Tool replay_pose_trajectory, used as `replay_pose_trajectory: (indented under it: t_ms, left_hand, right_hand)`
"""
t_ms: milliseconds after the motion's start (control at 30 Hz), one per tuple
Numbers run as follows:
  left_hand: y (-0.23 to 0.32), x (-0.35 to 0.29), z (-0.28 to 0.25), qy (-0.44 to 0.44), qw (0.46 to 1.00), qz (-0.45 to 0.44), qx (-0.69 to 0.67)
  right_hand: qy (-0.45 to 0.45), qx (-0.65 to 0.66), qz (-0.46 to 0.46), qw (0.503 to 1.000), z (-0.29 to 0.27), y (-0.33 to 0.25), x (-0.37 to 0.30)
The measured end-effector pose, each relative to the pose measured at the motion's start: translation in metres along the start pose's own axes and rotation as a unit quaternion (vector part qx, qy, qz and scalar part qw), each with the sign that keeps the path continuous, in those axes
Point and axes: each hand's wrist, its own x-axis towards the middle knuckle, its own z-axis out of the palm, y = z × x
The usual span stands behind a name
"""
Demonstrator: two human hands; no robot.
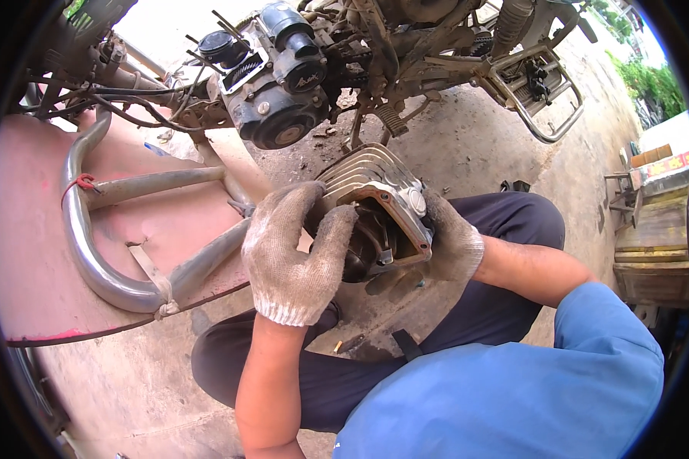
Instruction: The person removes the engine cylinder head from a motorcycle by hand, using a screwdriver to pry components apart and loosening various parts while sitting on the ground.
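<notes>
Between my two gloved hands, above my lap, is a finned metal engine cylinder head (366, 172), tilted so that its open cavity faces me. My left hand (291, 260), in a dirty knitted glove, grips its left side, with the thumb at the cavity's edge. On the opposite side my right hand (455, 243), gloved too, wraps round the casting near a round cap; some of its fingers are hidden behind the part. Dark, oily surfaces show inside the cavity. Beyond it the motorcycle engine (272, 107) stands with a piston (220, 47) and studs exposed.
A bent chrome crash bar (80, 237) rests across the pink panel (38, 199) at left. The motorcycle's footpeg (390, 120) hangs just beyond the part. A metal side guard (547, 138) juts out at upper right. Small bits lie on the concrete floor (360, 336) between my legs.
</notes>
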Motion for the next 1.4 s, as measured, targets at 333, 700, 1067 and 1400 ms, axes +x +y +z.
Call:
replay_pose_trajectory:
  t_ms: [333,700,1067,1400]
  left_hand:
    - [-0.012,-0.008,-0.006,0.056,0.967,-0.147,-0.201]
    - [0.007,0.004,-0.001,0.086,0.947,-0.179,-0.253]
    - [0.073,0.028,0.044,0.015,0.949,-0.052,-0.311]
    - [0.048,0.047,0.093,-0.071,0.940,-0.091,-0.320]
  right_hand:
    - [0.016,-0.003,-0.057,0.998,0.002,0.003,0.003]
    - [-0.068,-0.035,-0.144,0.987,-0.007,-0.023,-0.039]
    - [-0.030,-0.145,-0.437,0.887,-0.006,-0.053,-0.187]
    - [0.244,-0.041,-0.594,0.766,-0.112,0.043,-0.371]
